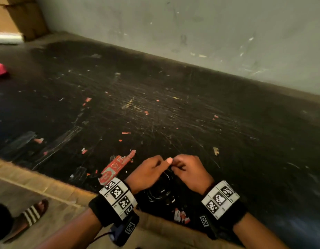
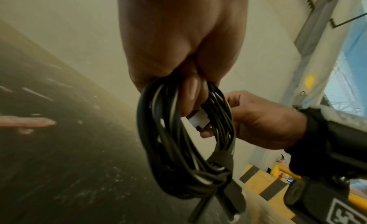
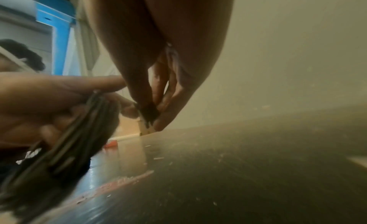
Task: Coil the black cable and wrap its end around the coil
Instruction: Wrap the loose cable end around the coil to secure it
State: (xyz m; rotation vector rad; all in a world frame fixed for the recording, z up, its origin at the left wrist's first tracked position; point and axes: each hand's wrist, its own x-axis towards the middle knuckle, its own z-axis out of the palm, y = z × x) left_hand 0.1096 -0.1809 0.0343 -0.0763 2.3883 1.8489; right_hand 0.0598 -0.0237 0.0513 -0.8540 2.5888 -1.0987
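Black scratched table [image 1: 155, 105] by wall. Left hand [image 1: 148, 172] grips cable [image 2: 178, 141] coil, hanging just above table's near edge. Right hand [image 1: 188, 172] pinches cable end beside it.

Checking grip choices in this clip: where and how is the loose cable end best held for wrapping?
Probably just behind the plug, pinched from the right side of the coil. The left hand already bunches the loops at their top, so that end sticks out toward the right hand, whose fingers are at it now.
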